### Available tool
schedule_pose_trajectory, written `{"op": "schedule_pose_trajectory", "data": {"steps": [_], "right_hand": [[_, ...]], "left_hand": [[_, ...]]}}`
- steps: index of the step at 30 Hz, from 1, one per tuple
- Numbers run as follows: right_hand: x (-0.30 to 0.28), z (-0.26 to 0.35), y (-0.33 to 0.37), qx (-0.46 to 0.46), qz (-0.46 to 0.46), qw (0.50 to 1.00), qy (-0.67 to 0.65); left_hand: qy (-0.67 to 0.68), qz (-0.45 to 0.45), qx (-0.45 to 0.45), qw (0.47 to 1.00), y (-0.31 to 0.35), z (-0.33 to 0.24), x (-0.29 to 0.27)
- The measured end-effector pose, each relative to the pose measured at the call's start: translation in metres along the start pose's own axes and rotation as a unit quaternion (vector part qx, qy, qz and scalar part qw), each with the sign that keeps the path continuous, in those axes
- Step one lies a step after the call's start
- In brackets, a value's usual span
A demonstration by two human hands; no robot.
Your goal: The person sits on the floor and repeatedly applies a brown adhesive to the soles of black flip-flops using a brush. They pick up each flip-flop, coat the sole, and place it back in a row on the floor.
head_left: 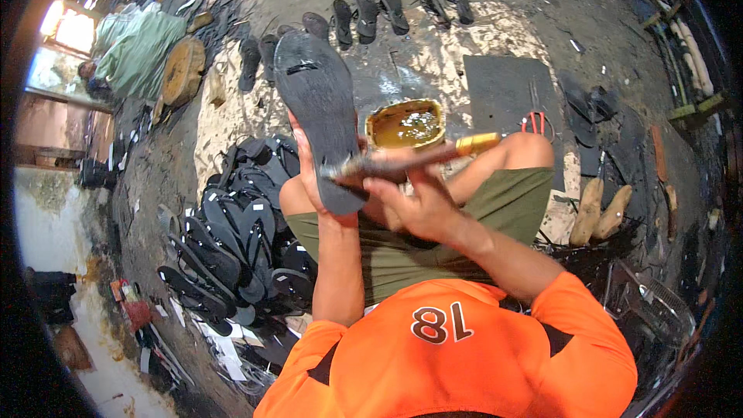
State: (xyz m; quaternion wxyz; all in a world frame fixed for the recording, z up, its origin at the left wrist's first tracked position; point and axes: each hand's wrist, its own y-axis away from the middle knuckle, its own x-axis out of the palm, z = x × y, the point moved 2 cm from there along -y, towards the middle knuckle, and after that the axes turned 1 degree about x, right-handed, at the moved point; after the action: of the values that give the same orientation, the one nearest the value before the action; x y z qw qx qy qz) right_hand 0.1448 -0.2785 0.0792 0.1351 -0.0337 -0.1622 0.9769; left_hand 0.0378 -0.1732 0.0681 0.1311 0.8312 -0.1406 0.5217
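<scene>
Fingers of the left hand (306, 170) are gripping a black sandal sole (317, 101), holding it just beyond the olive shorts (495, 217); those of the right hand (424, 207) are grasping a brush (443, 156), its tip pointing at the sole's near end. Amber liquid is filling a tub (371, 130) off the dark mat's (503, 85) left edge; red-handled scissors (542, 119) are lying by its near-right corner.

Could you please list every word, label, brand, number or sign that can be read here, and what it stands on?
Orange shirt: dark, pale-edged digits, which I won't copy out.
Brush handle: any marking too blurred to read.
Pale patches on piled black sandals: too small to read.
</scene>
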Motion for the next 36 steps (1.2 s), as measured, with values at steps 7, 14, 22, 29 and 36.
{"op": "schedule_pose_trajectory", "data": {"steps": [7,14,22,29,36], "right_hand": [[-0.008,0.018,-0.015,-0.164,0.093,0.974,0.127],[-0.01,0.029,-0.04,-0.152,0.103,0.981,0.059],[0.015,-0.039,-0.117,-0.155,0.087,0.955,0.237],[-0.033,-0.05,-0.076,0.15,-0.077,0.986,0.018],[-0.145,-0.043,-0.038,0.192,-0.297,0.926,0.135]], "left_hand": [[-0.048,-0.018,0.015,0.999,-0.027,0.003,-0.016],[-0.078,-0.028,-0.048,0.995,-0.044,-0.018,-0.043],[0.195,0.048,-0.112,0.973,-0.033,0.007,-0.019],[-0.131,-0.107,0.078,0.982,-0.173,-0.146,-0.11],[-0.642,-0.309,-0.043,0.701,-0.277,-0.262,-0.3]]}}
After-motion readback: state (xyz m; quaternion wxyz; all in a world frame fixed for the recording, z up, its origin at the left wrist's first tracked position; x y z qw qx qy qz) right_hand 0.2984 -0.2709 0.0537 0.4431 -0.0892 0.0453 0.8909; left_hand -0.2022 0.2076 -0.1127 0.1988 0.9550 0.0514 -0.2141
